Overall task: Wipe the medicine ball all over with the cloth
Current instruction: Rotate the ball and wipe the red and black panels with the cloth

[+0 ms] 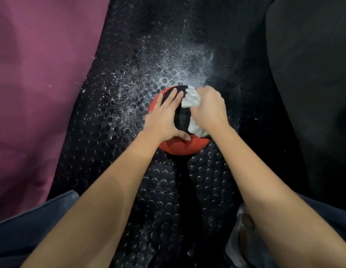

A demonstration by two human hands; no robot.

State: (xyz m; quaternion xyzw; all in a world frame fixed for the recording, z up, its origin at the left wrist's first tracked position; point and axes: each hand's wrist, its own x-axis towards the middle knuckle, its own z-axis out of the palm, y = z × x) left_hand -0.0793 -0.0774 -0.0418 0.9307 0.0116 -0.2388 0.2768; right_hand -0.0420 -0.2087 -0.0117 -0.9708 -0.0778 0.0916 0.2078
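Observation:
A red and black medicine ball (184, 147) sits on a black studded rubber mat in the middle of the view. My left hand (164, 117) lies flat on the ball's left top, fingers straight and spread, thumb across the near side. My right hand (208, 108) grips a bunched white cloth (191, 97) and holds it against the ball's right top. A fold of the cloth hangs down beside my right wrist. Much of the ball is hidden under both hands.
White powder (168, 72) is scattered over the mat (114, 113) behind and left of the ball. A purple cushion (38, 84) fills the left side. A dark padded shape (311, 93) stands at the right. My knees in dark trousers (23, 238) frame the bottom.

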